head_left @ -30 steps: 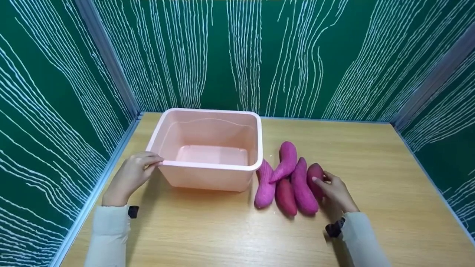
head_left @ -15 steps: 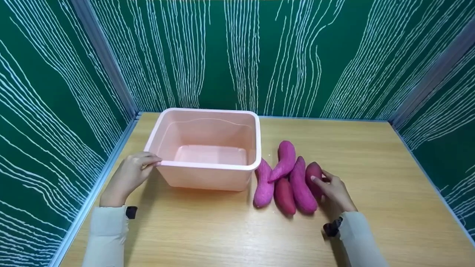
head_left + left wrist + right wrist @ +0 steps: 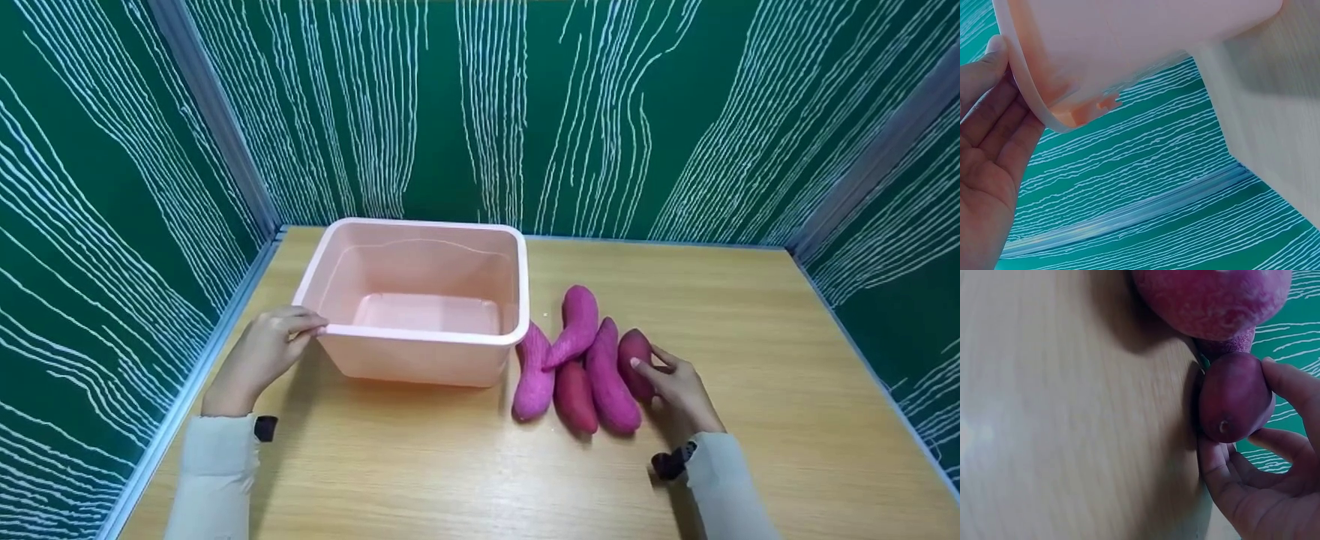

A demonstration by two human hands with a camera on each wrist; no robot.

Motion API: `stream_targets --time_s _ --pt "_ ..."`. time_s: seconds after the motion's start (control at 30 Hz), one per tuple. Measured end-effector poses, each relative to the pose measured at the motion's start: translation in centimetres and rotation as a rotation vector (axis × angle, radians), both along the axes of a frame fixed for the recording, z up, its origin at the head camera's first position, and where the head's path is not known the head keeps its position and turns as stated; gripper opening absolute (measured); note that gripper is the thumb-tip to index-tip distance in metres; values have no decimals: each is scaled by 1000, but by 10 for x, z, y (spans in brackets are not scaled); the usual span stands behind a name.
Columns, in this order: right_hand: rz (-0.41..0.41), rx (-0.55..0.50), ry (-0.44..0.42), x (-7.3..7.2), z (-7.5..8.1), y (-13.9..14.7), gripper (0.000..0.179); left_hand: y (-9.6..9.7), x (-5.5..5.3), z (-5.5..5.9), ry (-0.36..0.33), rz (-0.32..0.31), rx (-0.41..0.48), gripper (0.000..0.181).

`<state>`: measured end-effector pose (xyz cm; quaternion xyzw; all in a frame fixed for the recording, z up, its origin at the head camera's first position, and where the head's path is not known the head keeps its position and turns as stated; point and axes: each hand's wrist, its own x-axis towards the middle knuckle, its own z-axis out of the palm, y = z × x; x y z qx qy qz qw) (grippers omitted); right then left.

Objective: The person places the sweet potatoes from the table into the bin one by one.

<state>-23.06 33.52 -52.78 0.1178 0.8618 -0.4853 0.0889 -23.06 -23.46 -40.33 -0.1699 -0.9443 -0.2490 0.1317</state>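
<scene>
A pale pink plastic bin (image 3: 420,360) stands on the wooden table, its inside bare. My left hand (image 3: 262,356) pinches the bin's near left rim corner, thumb on one side and fingers on the other in the left wrist view. Right of the bin, several sweet potatoes lie close together. My right hand (image 3: 679,386) holds the rightmost one, a dark red sweet potato (image 3: 1235,399), between thumb and fingers at table level. Beside it lie a long purple sweet potato (image 3: 611,382), a red one (image 3: 576,397), and two pinkish-purple ones, a curved one (image 3: 577,322) overlapping another (image 3: 534,386).
The wooden table (image 3: 450,480) is bounded by green walls (image 3: 442,112) with white wavy lines at the back and both sides. Metal posts (image 3: 217,112) stand in the corners. Black straps with small devices sit at both wrists.
</scene>
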Motion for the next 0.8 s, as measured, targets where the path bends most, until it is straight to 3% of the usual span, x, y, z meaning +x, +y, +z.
stream_targets --time_s 0.3,0.53,0.67,0.8 --pt "7 -56 -50 -1 2 1 89 -1 -1 1 7 -4 2 22" --pt "-58 -256 -115 -1 6 5 87 0 -3 0 20 -25 10 22" --pt "-66 -315 -140 -3 7 8 88 -1 -3 1 17 -18 6 22" --pt "-25 -263 -129 -6 12 10 88 -1 -2 1 16 -15 6 21"
